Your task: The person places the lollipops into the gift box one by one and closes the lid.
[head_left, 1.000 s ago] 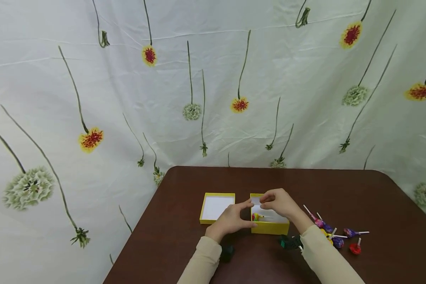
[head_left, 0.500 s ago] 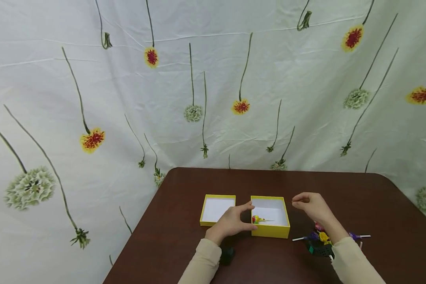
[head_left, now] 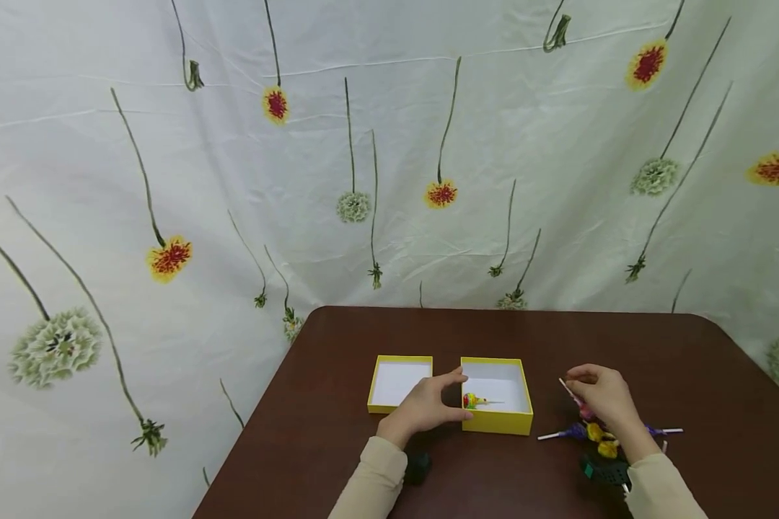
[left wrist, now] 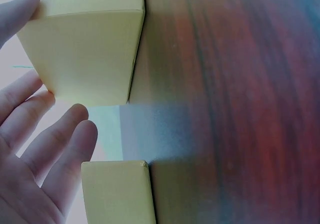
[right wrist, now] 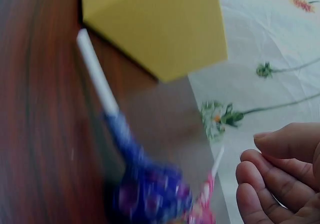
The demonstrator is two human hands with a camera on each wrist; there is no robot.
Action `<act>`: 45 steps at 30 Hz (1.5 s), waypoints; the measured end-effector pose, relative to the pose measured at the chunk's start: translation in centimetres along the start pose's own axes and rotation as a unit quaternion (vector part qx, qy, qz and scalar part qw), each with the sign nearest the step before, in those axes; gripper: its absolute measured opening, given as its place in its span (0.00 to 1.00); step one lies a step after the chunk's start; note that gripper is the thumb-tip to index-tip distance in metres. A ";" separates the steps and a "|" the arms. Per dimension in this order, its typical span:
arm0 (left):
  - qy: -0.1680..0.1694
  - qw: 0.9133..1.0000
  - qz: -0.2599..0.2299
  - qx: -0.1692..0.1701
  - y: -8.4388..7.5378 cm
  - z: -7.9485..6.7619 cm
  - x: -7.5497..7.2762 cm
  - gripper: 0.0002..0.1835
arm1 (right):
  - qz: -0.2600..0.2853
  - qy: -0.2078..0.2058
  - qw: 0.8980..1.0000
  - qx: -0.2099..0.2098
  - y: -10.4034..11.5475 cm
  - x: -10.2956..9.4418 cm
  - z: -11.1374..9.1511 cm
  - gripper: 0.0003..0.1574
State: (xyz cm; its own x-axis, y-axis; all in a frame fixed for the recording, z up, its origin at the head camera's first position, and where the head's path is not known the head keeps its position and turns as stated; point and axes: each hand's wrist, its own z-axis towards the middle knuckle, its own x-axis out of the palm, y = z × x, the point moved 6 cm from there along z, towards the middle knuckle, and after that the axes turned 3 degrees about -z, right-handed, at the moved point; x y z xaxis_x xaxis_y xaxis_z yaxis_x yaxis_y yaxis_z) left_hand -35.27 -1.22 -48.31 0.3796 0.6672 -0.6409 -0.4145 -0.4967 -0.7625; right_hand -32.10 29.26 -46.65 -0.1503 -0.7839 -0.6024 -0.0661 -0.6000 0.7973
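Note:
My left hand [head_left: 425, 407] holds the left end of an open yellow box [head_left: 496, 423], thumb on its near wall and a fingertip at the far wall. In the left wrist view, the thumb and fingertips touch the box [left wrist: 85, 53]. A yellow-and-red wrapped lollipop [head_left: 472, 401] lies inside. My right hand [head_left: 604, 395] is over the lollipop pile, right of the box. Beside it is a pink lollipop [head_left: 585, 411]. In the right wrist view, the loosely curled fingers [right wrist: 250, 199] stand apart from the pink lollipop [right wrist: 202, 211], with nothing between them.
Left of the box lies a shallow yellow lid [head_left: 400, 382], white inside. Blue-purple lollipop [head_left: 576, 431] and yellow lollipops [head_left: 595, 432] lie close by my right hand. A purple lollipop [head_left: 656, 430] points right, partly behind my wrist. A flower-print cloth [head_left: 389, 180] hangs behind the brown table [head_left: 480, 476].
My right hand has moved from above the box rightward and down to the lollipop pile. My left hand has stayed at the box, and the lollipop inside still lies there.

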 end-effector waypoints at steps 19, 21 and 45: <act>-0.002 1.000 0.002 -0.003 0.1 -0.1 0.1 0.37 | -0.115 0.033 0.992 -0.036 -2.0 0.2 -0.3 0.16; 0.002 1.000 0.001 -0.005 0.1 -0.1 0.2 0.37 | -0.125 0.036 0.991 -0.039 -1.9 0.3 -0.3 0.16; -0.002 1.000 0.016 -0.003 -0.2 -0.2 -0.2 0.38 | -0.155 0.059 0.984 -0.061 -1.8 0.5 -1.1 0.17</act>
State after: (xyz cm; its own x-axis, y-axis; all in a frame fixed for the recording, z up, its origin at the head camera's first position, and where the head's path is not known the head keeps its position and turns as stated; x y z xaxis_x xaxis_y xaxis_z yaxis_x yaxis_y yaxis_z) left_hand -35.15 -1.36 -48.08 0.3634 0.6525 -0.6650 -0.4220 -0.5211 -0.7419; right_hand -31.02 29.80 -48.46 -0.0260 -0.5690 -0.8220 0.0290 -0.8223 0.5683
